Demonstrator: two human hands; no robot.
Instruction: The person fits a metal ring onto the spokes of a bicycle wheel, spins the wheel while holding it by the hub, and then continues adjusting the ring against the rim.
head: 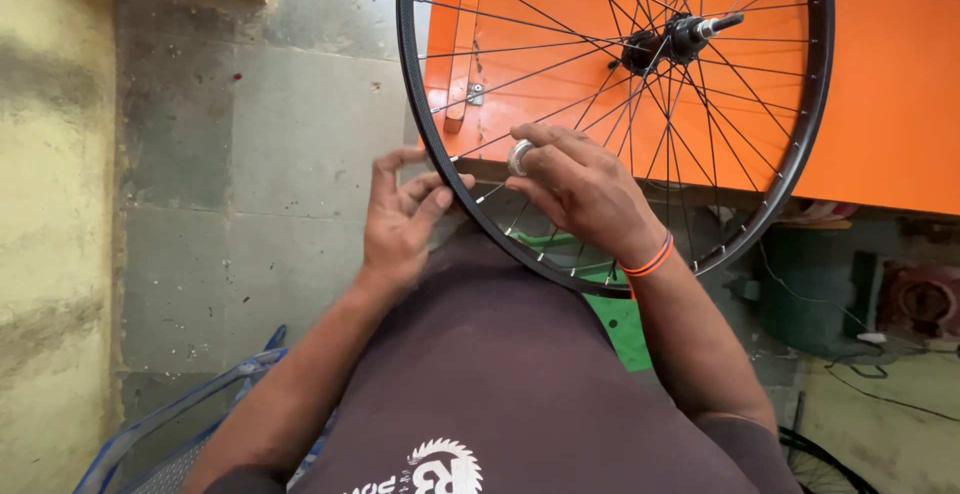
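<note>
Evidently spoke adjustment was underway: the bike wheel (420,104) stood propped on the person's lap, left hand (400,219) spread loosely vs. the rim, right hand (580,189) pinching a small round silver tool (520,157) at a spoke. Next turn prob. needed a steady rim.

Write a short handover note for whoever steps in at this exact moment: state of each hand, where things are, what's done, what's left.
Left hand: open, fingers spread against the outside of the black spoked bicycle wheel rim.
Right hand: reaching through the spokes, pinching a small round silver metal tool near the rim.
Wheel: upright against the lap, black hub and axle top right, orange board behind.
Done: cannot tell from this view.
Left: judging by the grip, probably spoke adjustment.
</note>
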